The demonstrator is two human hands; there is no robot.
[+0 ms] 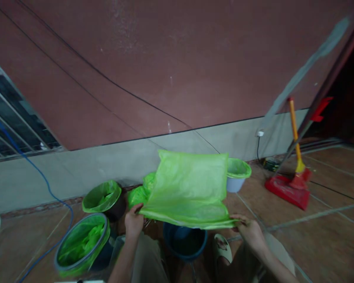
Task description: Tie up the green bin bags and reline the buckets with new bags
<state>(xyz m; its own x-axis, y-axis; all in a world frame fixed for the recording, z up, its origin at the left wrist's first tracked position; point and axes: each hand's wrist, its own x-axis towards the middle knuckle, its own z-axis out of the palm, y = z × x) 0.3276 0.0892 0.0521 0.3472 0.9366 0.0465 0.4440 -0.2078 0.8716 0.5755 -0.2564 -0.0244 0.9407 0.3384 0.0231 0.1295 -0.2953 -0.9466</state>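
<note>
A light green plastic bag (191, 181) is spread wide between my hands, its near edge stretched taut. My left hand (135, 221) pinches the bag's near left corner, and my right hand (247, 230) is closed on the near right corner. Below the bag's near edge, a dark blue bucket (185, 243) stands on the floor between my legs, partly covered by the bag. Whatever lies inside the bucket is too dark to make out.
At the left stand a green-lined bin (106, 224) and another lined bin (102, 196). Green bundles (138, 196) lie behind the bag. A white lined bin (235, 184) stands by the wall. Right: red dustpan (286, 192) and broom (295, 125). A blue hose (44, 179) crosses the left.
</note>
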